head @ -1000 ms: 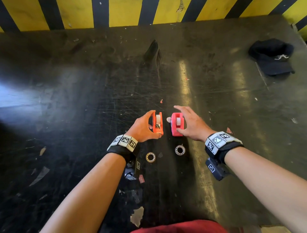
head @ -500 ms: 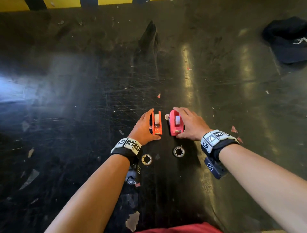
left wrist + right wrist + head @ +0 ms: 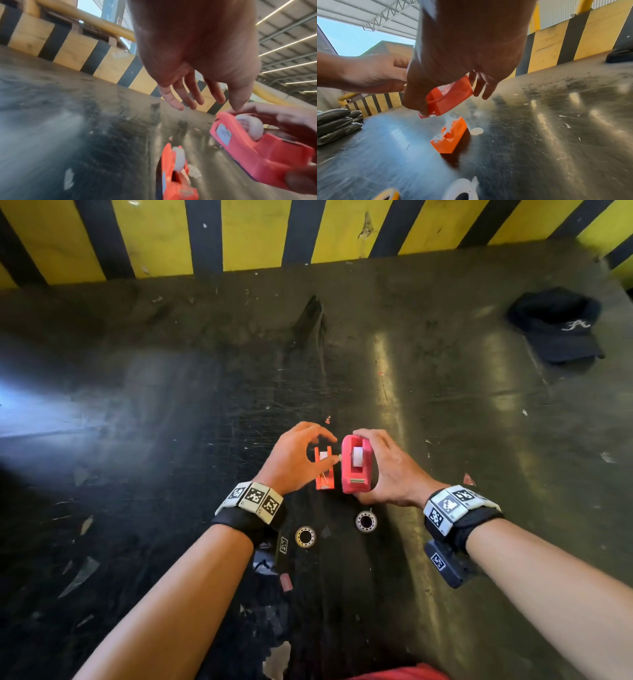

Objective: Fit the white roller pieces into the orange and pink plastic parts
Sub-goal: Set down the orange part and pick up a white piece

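Note:
My right hand [image 3: 365, 466] grips the pink plastic part [image 3: 348, 475] and holds it tilted above the dark table [image 3: 171, 440]. A white roller [image 3: 358, 457] sits in its slot. The orange part [image 3: 323, 474] stands on the table just left of it, with its own white roller [image 3: 323, 455] in place. My left hand [image 3: 334, 447] hovers over the orange part with its fingers [image 3: 181, 97] spread. Its thumb touches the pink part's [image 3: 254, 152] top edge. The right wrist view shows the orange part [image 3: 452, 136] standing free below the held part [image 3: 450, 97].
Two small tape rolls [image 3: 305, 536] [image 3: 366, 521] lie on the table near my wrists. A small white disc [image 3: 476, 131] lies beside the orange part. A black cap [image 3: 556, 326] sits at the far right. A yellow and black striped wall [image 3: 260, 234] borders the table's far edge.
My right hand has lifted the pink part off the table and tilted it. My left hand has let go of the orange part and opened above it.

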A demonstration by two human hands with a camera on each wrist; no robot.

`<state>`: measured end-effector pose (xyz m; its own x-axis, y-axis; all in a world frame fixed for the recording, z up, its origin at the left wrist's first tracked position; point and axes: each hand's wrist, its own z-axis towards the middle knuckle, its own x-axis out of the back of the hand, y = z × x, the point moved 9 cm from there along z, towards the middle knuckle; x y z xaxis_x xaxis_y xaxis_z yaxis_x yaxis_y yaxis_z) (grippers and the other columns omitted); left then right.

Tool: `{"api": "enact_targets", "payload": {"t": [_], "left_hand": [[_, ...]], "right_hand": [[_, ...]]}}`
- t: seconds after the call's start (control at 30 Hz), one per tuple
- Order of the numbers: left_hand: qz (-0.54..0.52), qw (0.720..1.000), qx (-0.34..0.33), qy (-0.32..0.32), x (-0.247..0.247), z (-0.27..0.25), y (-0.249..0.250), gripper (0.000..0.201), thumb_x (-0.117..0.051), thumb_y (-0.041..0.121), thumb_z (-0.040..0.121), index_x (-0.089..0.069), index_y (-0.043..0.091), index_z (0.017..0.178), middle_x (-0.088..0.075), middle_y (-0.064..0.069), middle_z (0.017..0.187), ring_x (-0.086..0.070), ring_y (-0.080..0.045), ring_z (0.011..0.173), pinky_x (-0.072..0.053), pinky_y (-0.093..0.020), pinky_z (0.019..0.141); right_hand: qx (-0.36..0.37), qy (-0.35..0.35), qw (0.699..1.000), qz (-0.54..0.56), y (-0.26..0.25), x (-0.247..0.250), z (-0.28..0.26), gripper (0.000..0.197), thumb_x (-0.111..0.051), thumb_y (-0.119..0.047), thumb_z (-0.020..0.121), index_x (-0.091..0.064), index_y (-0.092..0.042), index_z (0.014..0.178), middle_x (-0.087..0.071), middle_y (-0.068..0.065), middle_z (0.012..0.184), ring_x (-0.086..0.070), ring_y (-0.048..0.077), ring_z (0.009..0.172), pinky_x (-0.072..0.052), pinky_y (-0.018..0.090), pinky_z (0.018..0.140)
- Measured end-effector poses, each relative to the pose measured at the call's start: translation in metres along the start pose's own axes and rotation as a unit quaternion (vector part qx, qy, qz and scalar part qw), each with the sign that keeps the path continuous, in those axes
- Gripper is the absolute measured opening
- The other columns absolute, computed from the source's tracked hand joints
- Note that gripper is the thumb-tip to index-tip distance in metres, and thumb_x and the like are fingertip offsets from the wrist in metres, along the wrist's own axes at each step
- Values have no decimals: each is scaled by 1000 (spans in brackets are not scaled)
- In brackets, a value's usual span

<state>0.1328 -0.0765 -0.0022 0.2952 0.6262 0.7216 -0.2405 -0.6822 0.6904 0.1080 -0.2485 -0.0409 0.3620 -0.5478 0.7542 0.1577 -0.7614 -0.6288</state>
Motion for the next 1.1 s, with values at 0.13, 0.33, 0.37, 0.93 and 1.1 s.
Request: {"api": "enact_targets", "payload": {"t": [0.13,0.33,0.37,0.93,1.1], "left_hand": [[11,999,-32,-27,1,-8,34,40,-86,35,80,-73,27,117,-61,4,128,-62,-13,105,-54,-29,92],[99,992,-35,-66,-6,-24,42,48,-83,40,80,-72,28,124,-49,3,136,-52,-17,122,-50,-33,100],[109,991,-33,-71,-6,-25,43,48,-83,41,80,-72,28,125,-48,3,137,-51,-18,123,-52,-37,101],[32,997,-19,-66,7,-16,38,43,-83,30,82,-72,20,122,-74,7,108,-68,-10,96,-55,-24,86],[2,998,6,-57,5,-11,11,47,-85,26,82,-66,22,124,-67,15,100,-65,-5,88,-47,-5,75]], "right_hand": [[24,27,999,15,-25,4,-15,118,-93,-45,54,-33,-22,152,-39,-2,148,-53,20,128,-48,38,107],[46,41,998,10,-44,4,-30,116,-94,-51,55,-34,-25,151,-41,-6,147,-56,18,126,-50,37,105],[47,41,998,9,-45,4,-31,116,-94,-51,55,-34,-26,151,-42,-7,146,-57,18,125,-51,38,104],[-26,-17,999,-42,5,-4,-14,114,-97,-45,58,-32,-28,151,-45,-4,149,-51,18,131,-47,36,107],[-43,-42,996,-66,32,-13,14,115,-98,-43,54,-34,-26,148,-47,-1,147,-53,21,131,-47,37,109]]}}
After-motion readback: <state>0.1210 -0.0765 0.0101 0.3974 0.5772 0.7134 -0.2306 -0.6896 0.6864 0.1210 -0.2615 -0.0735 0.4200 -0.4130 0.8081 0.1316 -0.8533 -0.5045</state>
